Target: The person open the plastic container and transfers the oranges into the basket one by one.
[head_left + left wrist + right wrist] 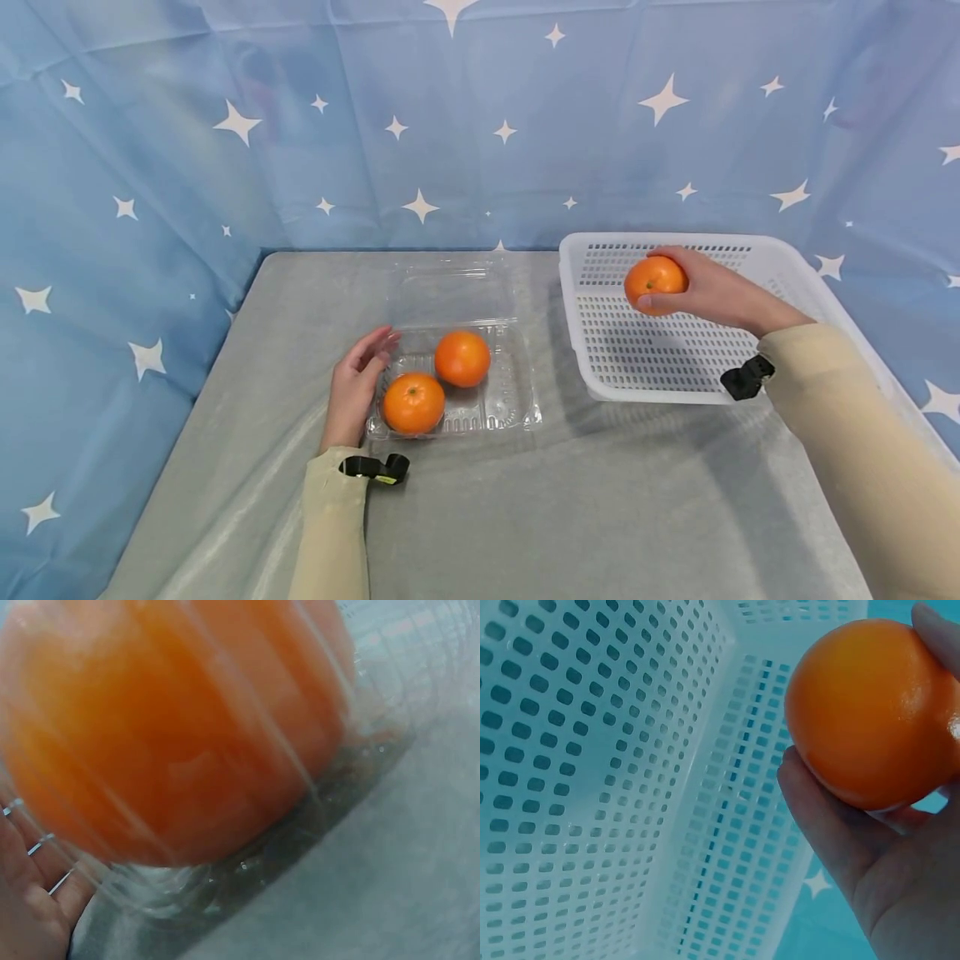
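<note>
My right hand (701, 287) grips an orange mandarin (655, 285) over the white perforated basket (592, 385). In the right wrist view, thumb and fingers wrap the held mandarin (870, 712), with the basket's wall (727, 787) beside it. My left hand (358, 379) rests at the left side of a clear plastic clamshell box (517, 408), its fingers loosely bent along the rim. Inside the box sit two more mandarins, one at the front left (413, 403) and one farther back (462, 358). The left wrist view has the nearer mandarin (180, 735) large behind the clear wall.
The clamshell's transparent lid (450, 292) lies folded back behind the box. Both stand on a grey cloth-covered table (570, 517). A blue curtain with white stars (465, 125) hangs along the back and left edges. Black wrist cameras (375, 468) are strapped over beige sleeves.
</note>
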Demonstrator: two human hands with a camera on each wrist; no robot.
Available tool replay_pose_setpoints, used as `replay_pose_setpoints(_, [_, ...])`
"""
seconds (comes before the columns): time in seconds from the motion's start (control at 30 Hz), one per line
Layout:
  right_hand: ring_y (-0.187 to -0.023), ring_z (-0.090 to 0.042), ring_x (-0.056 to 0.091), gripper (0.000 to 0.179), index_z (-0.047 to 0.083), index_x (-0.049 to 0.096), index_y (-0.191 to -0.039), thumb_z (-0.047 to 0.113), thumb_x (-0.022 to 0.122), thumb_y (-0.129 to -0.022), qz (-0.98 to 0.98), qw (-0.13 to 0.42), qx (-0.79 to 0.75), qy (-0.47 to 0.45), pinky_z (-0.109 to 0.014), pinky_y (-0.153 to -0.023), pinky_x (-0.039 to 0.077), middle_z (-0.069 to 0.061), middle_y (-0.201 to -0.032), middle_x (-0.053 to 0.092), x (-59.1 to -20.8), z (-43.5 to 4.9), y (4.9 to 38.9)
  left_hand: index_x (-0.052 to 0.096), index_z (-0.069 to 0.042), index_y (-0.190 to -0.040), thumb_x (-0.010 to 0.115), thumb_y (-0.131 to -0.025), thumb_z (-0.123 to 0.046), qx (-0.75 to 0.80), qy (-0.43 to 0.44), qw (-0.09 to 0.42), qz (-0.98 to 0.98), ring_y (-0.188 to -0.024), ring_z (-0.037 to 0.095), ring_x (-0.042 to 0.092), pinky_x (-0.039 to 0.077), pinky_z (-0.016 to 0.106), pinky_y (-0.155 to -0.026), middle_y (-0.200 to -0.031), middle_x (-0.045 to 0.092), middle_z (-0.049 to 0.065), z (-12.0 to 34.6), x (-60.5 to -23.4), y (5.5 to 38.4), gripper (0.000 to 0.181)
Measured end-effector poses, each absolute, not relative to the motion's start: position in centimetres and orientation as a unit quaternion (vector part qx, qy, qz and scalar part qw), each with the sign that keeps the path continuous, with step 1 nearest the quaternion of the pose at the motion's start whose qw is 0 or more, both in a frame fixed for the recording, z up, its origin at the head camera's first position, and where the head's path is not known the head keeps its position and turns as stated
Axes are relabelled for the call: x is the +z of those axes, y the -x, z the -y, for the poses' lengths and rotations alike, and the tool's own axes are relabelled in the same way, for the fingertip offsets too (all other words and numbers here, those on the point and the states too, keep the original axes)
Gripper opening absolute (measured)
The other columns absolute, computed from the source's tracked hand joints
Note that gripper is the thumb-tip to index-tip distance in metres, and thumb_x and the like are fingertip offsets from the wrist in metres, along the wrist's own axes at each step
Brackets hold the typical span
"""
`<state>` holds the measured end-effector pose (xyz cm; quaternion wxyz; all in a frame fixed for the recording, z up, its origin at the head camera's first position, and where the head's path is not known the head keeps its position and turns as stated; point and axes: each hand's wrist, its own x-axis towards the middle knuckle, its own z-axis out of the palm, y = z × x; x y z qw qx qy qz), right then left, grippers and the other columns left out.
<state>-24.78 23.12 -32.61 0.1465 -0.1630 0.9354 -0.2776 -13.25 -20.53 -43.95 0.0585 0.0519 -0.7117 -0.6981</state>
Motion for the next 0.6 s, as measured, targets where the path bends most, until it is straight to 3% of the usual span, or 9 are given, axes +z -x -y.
replay_pose_setpoints(0.37, [-0.092,-0.027,0.048,0.075,0.016,0.031,-0.132,0.06,0.055,-0.076,-0.948,0.168,-0.244,0.112,-0.041,-0.073,0.039,-0.009,-0.111,0.048,-33.1,-24.1,25.6,0.048,-0.013,-0.129,0.047,-0.092,-0.01,-0.693,-0.053,0.06,0.716,-0.114,0.016,0.046,0.033,0.038,-0.096,-0.122,0.054,0.006,20.4,-44.0,13.1,0.037])
replay_pose_setpoints(0.6, [-0.094,-0.028,0.048,0.08,0.011,0.026,-0.135,0.058,0.056,-0.077,-0.939,0.185,-0.274,0.099,-0.042,-0.074,0.042,-0.012,-0.116,0.045,-33.4,-24.5,26.4,0.047,-0.01,-0.13,0.047,-0.092,-0.009,-0.694,-0.051,0.063,0.716,-0.114,0.017,0.046,0.033,0.038,-0.097,-0.122,0.054,0.006,20.5,-43.9,13.2,0.038])
